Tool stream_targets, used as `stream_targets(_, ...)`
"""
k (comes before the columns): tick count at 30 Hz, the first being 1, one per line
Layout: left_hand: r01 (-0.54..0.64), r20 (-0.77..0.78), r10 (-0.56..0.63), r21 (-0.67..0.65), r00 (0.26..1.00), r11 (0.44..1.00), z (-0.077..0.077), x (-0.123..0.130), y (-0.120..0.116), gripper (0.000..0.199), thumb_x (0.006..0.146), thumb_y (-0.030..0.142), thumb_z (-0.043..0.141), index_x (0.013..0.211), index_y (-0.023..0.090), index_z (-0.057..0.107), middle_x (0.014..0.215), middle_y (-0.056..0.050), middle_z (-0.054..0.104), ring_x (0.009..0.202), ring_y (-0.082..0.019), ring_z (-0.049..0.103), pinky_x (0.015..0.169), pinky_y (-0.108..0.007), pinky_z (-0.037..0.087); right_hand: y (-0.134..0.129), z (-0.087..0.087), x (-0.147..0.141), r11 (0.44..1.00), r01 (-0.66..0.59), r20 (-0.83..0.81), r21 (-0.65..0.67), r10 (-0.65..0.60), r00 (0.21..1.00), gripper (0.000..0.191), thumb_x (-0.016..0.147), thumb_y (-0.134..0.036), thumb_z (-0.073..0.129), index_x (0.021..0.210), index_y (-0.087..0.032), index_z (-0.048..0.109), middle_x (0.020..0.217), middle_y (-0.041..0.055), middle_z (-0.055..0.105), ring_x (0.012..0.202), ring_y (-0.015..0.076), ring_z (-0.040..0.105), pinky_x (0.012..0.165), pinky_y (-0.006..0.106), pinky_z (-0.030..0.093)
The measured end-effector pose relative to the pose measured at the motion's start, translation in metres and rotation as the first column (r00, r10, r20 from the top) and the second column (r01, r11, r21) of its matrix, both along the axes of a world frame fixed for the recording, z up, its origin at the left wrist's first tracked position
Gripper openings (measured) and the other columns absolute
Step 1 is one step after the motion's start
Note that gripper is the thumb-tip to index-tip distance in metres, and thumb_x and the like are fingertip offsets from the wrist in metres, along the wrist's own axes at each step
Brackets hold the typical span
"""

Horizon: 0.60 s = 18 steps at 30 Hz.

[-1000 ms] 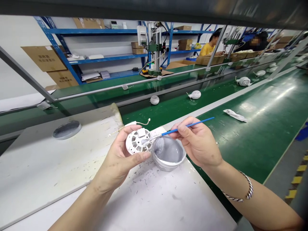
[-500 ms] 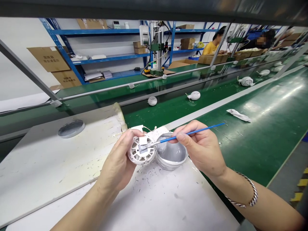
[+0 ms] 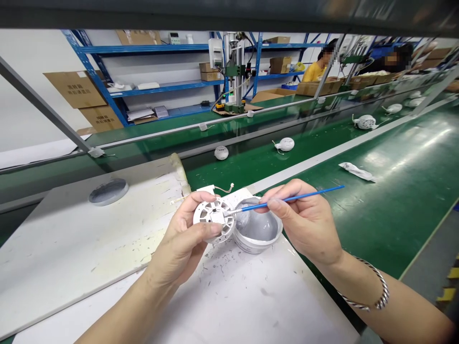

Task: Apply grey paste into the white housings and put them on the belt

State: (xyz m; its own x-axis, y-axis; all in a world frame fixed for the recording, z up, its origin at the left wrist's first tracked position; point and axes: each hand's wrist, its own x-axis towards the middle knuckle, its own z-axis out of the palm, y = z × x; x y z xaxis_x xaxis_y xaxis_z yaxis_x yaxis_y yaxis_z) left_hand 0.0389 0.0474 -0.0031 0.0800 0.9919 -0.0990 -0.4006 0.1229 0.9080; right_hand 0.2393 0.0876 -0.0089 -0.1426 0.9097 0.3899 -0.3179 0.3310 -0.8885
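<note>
My left hand grips a round white slotted fan housing, its thumb lying on a small square white piece at the centre. A short cable with a connector sticks out behind the housing. Between the thumb and fingers of my right hand is a thin blue paintbrush. Its bristle end touches the housing beside the square piece. Just behind and right of the housing stands an open tub of grey paste, partly hidden by the brush and my right fingers.
A grey-coated round lid lies on the white board at left. On the green conveyor sit several white round units. A white packet lies at right. Behind are blue shelves, a press and two people.
My left thumb has moved down over the front of the housing onto the square white piece, which now sits lower at the centre. The brush tip has shifted slightly right.
</note>
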Motion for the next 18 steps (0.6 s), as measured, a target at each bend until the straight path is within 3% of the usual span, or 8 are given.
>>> stream_targets(7, -0.018, 0.007, 0.018, 0.009, 1.0, 1.0, 0.001, 0.001, -0.001, 0.033, 0.07, 0.013, 0.078, 0.094, 0.029, 0.063, 0.095, 0.002, 0.064, 0.08, -0.012, 0.061, 0.068, -0.021, 0.048, -0.007, 0.008, 0.005, 0.976, 0.099, 0.047, 0.196, -0.11, 0.993, 0.009, 0.08, -0.022, 0.076, 0.077, -0.028, 0.071, 0.077, -0.0005, 0.072, 0.073, 0.0184, 0.073, 0.062, 0.031, 0.061)
stream_targets(10, -0.05, 0.013, 0.05, 0.035, 0.999, 0.998, 0.001, 0.001, -0.001, 0.033, 0.071, 0.012, 0.076, 0.095, 0.03, 0.062, 0.093, 0.003, 0.062, 0.077, -0.011, 0.059, 0.065, -0.019, 0.047, -0.008, 0.008, 0.011, 0.923, 0.185, 0.053, 0.337, -0.215, 0.975, 0.009, 0.081, -0.023, 0.075, 0.082, -0.031, 0.072, 0.076, 0.0001, 0.073, 0.07, 0.0195, 0.072, 0.06, 0.034, 0.06)
stream_targets(12, -0.064, 0.002, 0.064, 0.064, 0.998, 0.996, 0.0, 0.001, -0.001, 0.032, 0.073, 0.012, 0.076, 0.095, 0.03, 0.062, 0.09, 0.003, 0.061, 0.073, -0.01, 0.057, 0.063, -0.018, 0.046, -0.007, 0.006, 0.017, 0.83, 0.269, 0.046, 0.488, -0.332, 0.942, 0.014, 0.083, -0.022, 0.073, 0.09, -0.034, 0.072, 0.078, 0.0002, 0.074, 0.071, 0.0205, 0.071, 0.065, 0.038, 0.061)
stream_targets(14, -0.068, -0.043, 0.073, 0.113, 0.996, 0.991, 0.0, 0.001, -0.002, 0.031, 0.073, 0.013, 0.077, 0.094, 0.03, 0.062, 0.092, 0.003, 0.06, 0.073, -0.01, 0.057, 0.063, -0.019, 0.046, -0.007, 0.005, 0.021, 0.693, 0.26, 0.099, 0.672, -0.432, 0.896, 0.025, 0.083, -0.018, 0.071, 0.1, -0.037, 0.072, 0.085, 0.0004, 0.076, 0.077, 0.0215, 0.073, 0.07, 0.039, 0.061)
stream_targets(18, -0.042, -0.225, 0.095, 0.231, 0.97, 0.972, -0.003, 0.004, -0.013, 0.031, 0.074, 0.019, 0.079, 0.096, 0.032, 0.062, 0.108, 0.002, 0.057, 0.087, -0.013, 0.056, 0.073, -0.022, 0.048, -0.009, 0.005, 0.018, 0.441, -0.056, 0.321, 0.896, -0.554, 0.768, 0.032, 0.078, -0.013, 0.073, 0.102, -0.035, 0.073, 0.089, -0.0013, 0.076, 0.088, 0.0191, 0.073, 0.078, 0.032, 0.058)
